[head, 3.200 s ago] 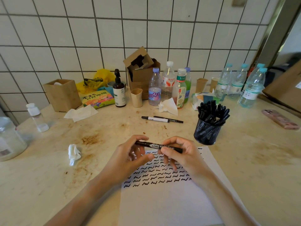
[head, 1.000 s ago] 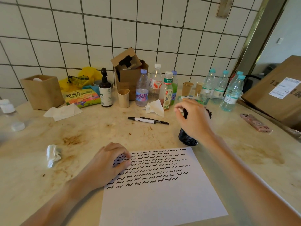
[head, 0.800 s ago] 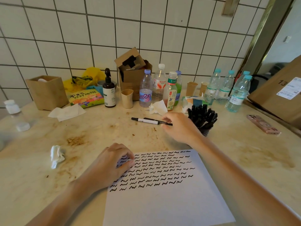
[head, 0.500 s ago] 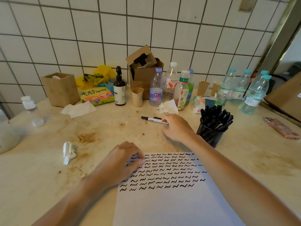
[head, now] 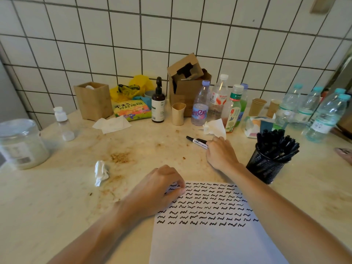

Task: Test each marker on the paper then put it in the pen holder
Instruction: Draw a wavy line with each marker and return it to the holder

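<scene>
The right hand [head: 221, 154] was laid knuckles-up on the counter [head: 57, 202], its fingers curled down over the near end of a black marker [head: 198, 141] with a white label; a firm grip could not be confirmed, since the fingertips were hidden. A second dark marker seemed to lie just behind the first, mostly covered by the hand. The marker was placed left of the pen holder [head: 266, 168], with its cap end pointed away from it. The pen holder, a black mesh cup crowded with black markers, was stood just right of the right forearm.

The left hand [head: 158, 189] was rested, fingers loosely curled and nothing held, on the top left corner of the paper [head: 209, 242], which was spread in front of and left of the pen holder. Rows of black squiggles were marked across the sheet's upper half.

Well left of the pen holder, a crumpled tissue [head: 101, 172] was left on the stained counter. Behind the holder, bottles, paper cups and a cardboard box [head: 188, 88] were lined along the tiled wall.
</scene>
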